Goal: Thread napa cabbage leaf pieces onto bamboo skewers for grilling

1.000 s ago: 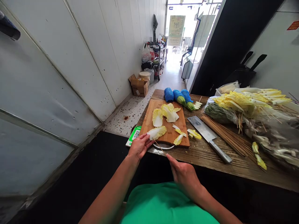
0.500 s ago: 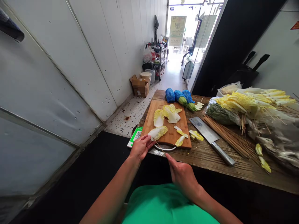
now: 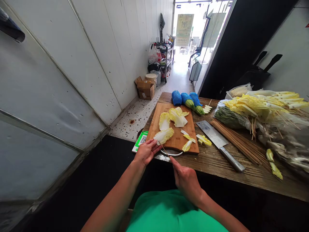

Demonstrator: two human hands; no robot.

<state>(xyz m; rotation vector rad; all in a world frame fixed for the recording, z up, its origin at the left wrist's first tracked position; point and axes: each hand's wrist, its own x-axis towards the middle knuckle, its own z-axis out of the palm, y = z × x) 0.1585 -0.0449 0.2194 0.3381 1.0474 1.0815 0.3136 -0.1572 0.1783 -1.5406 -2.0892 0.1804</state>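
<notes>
Item: cabbage leaf [image 3: 163,135], near edge of cutting board [image 3: 177,137] on bench [image 3: 217,161], pinched by left hand [image 3: 146,151]; right hand [image 3: 185,180] gripping bamboo skewer [image 3: 165,151], tip now nearer the leaf—piercing imminent.

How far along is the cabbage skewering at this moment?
Done: a heap of skewered leaves lies at the table's right end. In hand: the left hand pins a cabbage leaf at the cutting board edge while the right hand points a bamboo skewer at its white stem. Left: loose leaves on the board, a bundle of bare skewers, and netted cabbages beyond.
</notes>
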